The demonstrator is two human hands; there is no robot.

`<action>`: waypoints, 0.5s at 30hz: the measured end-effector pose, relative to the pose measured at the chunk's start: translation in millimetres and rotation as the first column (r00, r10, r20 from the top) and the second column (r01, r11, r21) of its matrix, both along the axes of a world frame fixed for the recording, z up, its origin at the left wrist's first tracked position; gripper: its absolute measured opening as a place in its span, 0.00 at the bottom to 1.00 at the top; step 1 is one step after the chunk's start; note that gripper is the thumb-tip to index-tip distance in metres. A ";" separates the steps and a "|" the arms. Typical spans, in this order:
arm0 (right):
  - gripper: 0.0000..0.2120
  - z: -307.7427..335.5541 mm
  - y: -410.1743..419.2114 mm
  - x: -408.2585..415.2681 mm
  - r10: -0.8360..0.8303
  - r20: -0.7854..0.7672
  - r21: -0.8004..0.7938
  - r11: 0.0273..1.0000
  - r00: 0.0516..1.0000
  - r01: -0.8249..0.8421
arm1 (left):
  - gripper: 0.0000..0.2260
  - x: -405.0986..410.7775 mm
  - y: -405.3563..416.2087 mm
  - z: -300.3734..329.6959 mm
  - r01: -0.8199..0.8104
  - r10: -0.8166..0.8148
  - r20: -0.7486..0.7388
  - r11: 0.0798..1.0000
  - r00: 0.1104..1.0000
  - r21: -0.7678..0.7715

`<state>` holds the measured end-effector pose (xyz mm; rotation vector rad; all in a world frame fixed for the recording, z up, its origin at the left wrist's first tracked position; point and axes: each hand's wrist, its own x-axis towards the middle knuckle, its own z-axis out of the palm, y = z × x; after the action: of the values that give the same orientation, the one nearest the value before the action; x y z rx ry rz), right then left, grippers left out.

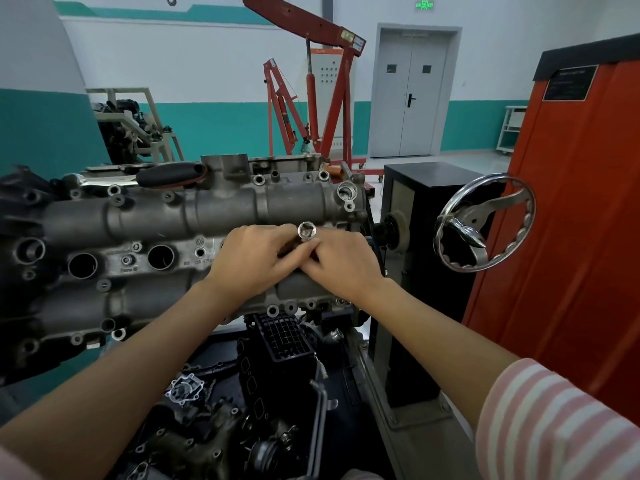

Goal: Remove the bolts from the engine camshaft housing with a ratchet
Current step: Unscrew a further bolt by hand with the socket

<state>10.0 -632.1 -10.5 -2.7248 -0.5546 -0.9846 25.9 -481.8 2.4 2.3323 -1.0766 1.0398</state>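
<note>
Grey, grimy camshaft housing — chrome socket held by both hands.

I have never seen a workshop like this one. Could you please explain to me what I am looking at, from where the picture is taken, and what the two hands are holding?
The single picture comes from a camera worn on a person's head, looking forward and down, so the two bare arms are the person's own. The big grey metal block is the engine camshaft housing, mounted on a stand with a shiny handwheel at its right end. The left hand and the right hand meet over the housing and together hold a metal socket, its open end facing the camera; the rest of the tool is hidden by the fingers. Below the housing lie loose dark engine parts. Behind stand a red engine crane and a grey double door.
</note>
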 end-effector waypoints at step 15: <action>0.13 2.3 0.6 -2.6 0.017 -0.026 0.058 0.998 1.000 -0.015 | 0.23 2.7 0.5 -1.4 0.015 -0.015 -0.006 0.999 1.000 -0.031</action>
<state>7.4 -631.5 -8.2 -2.6747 -0.5340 -0.9438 28.7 -481.3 1.0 2.2981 -1.0668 1.0352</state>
